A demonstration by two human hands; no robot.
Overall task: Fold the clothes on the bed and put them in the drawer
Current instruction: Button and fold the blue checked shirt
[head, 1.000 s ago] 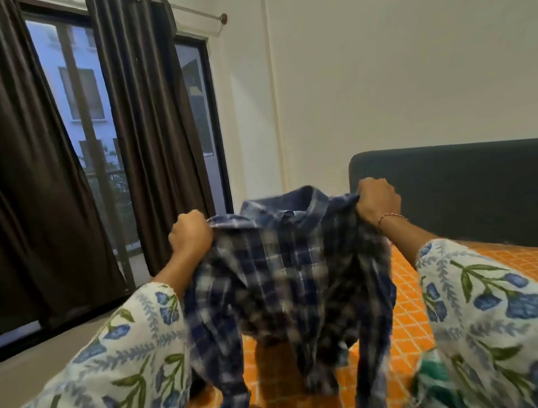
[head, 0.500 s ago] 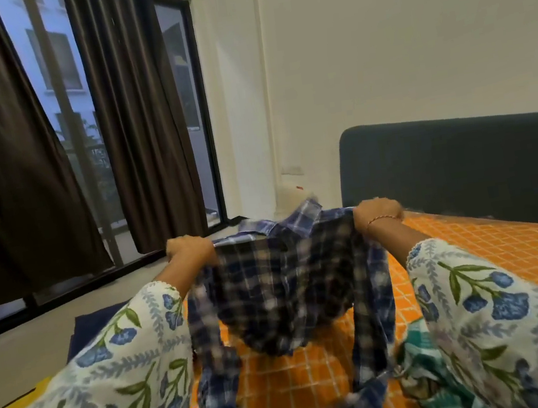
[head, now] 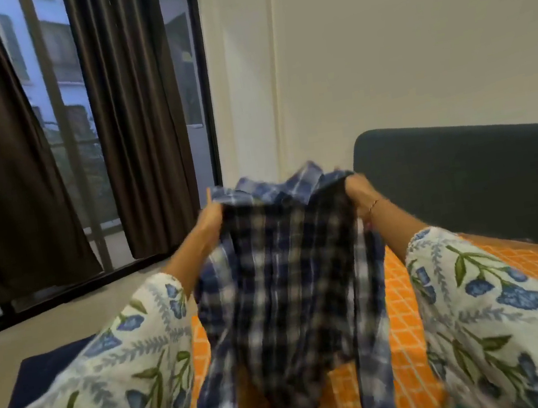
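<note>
Head: blurred shirt (head: 292,280) between hands.

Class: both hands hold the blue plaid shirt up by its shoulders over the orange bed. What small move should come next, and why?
Probably lower the blue plaid shirt flat onto the orange checked bedsheet. The left hand and right hand grip its shoulders, so it hangs rumpled, sleeves dangling; folding likely needs it spread flat.

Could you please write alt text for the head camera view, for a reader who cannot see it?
A person's left hand and right hand grip a blue plaid shirt by its shoulders, hanging above an orange checked bedsheet. Behind are a dark headboard, brown curtains and a window.
</note>
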